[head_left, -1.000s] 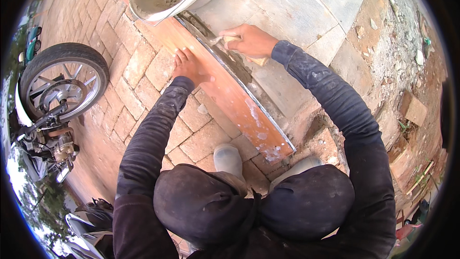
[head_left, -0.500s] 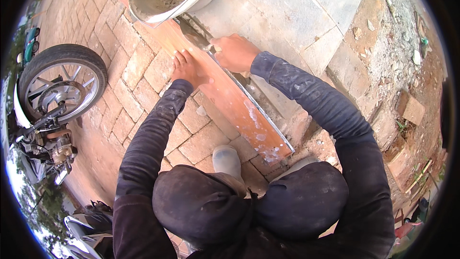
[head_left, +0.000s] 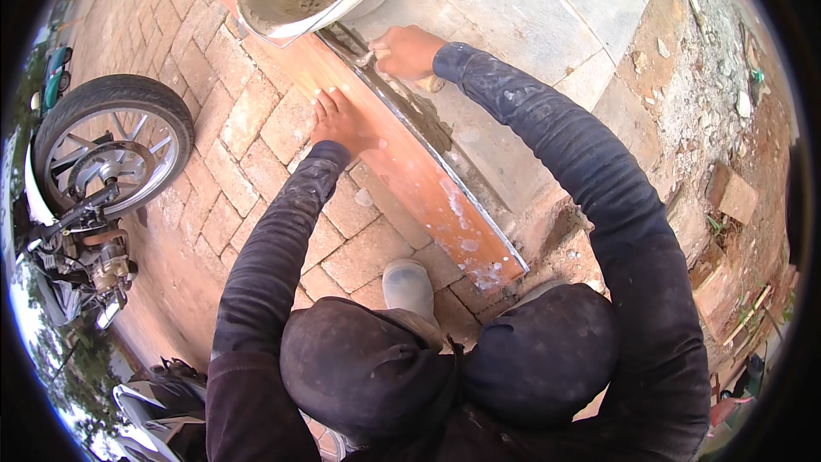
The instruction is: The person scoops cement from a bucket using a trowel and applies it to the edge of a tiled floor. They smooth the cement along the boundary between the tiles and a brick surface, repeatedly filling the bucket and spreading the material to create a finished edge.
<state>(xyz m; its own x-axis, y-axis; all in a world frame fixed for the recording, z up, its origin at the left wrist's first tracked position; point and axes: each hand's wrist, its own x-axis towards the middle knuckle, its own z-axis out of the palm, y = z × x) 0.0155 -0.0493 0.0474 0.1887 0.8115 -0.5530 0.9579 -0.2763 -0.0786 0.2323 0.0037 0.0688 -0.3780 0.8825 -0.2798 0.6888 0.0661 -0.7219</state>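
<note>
A long orange-brown board [head_left: 402, 180], splashed with white near its close end, runs diagonally in front of me. My left hand [head_left: 339, 124] lies against it with fingers stretched out, pressing rather than gripping. Beyond the board's far edge, my right hand [head_left: 410, 53] is closed around the pale wooden handle of a trowel [head_left: 434, 83]. Part of its blade shows beside the board edge; my fist hides the middle of the tool. Wet grey mortar [head_left: 419, 113] fills a strip between the board and the grey slabs.
A bucket [head_left: 376, 0] with mortar inside stands across the board's far part. Grey slabs [head_left: 547, 26] spread to the right, with rubble [head_left: 701, 77] and a broken brick [head_left: 732, 192] beyond. Brick paving [head_left: 248, 120] and a motorcycle wheel [head_left: 111, 150] are on the left.
My right hand, with the trowel, has shifted slightly up and away from the board edge, showing more of the mortar strip. My left hand stays in place on the board.
</note>
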